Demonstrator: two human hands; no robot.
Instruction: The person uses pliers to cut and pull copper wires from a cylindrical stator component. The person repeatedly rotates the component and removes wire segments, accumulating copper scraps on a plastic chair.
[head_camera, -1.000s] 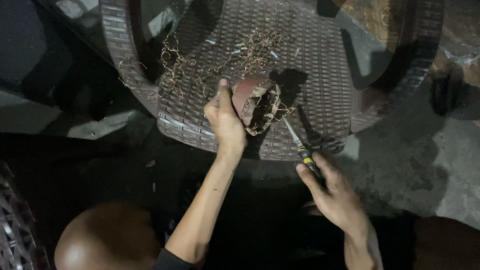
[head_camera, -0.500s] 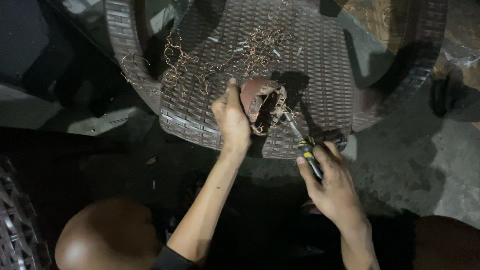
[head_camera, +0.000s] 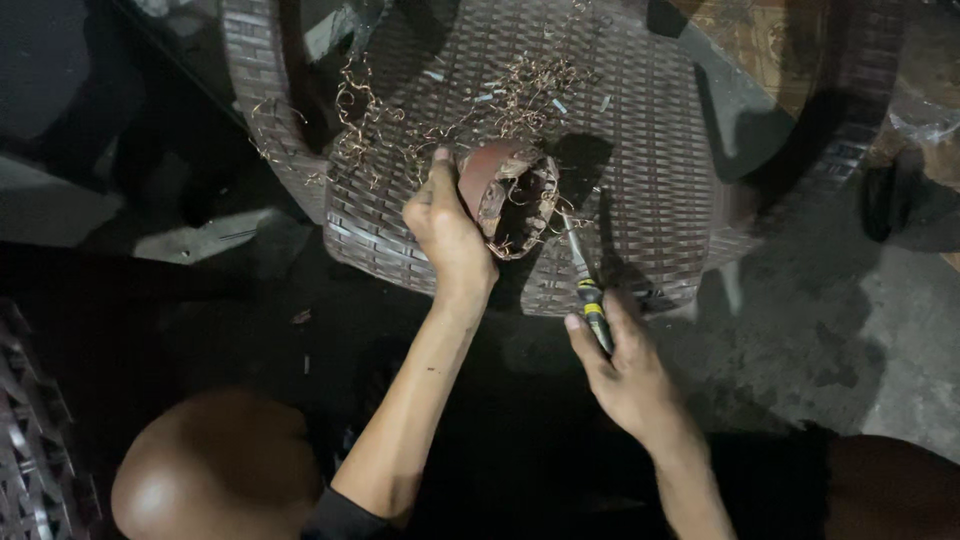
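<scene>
Curled wire scraps (head_camera: 400, 110) are crowding the woven chair seat (head_camera: 660, 180) beyond my left hand (head_camera: 450, 235), while bare weave is lying open toward the right.

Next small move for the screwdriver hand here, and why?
Probably ease the yellow-and-black-handled screwdriver tip deeper into the reddish-brown round wound coil part. The left hand steadies that part on the brown woven-pattern plastic chair; the right hand holds the tool, its tip at tangled copper wire.

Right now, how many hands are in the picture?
2. The left hand holds a round brown part on the woven chair. The right hand holds a screwdriver just below it.
</scene>
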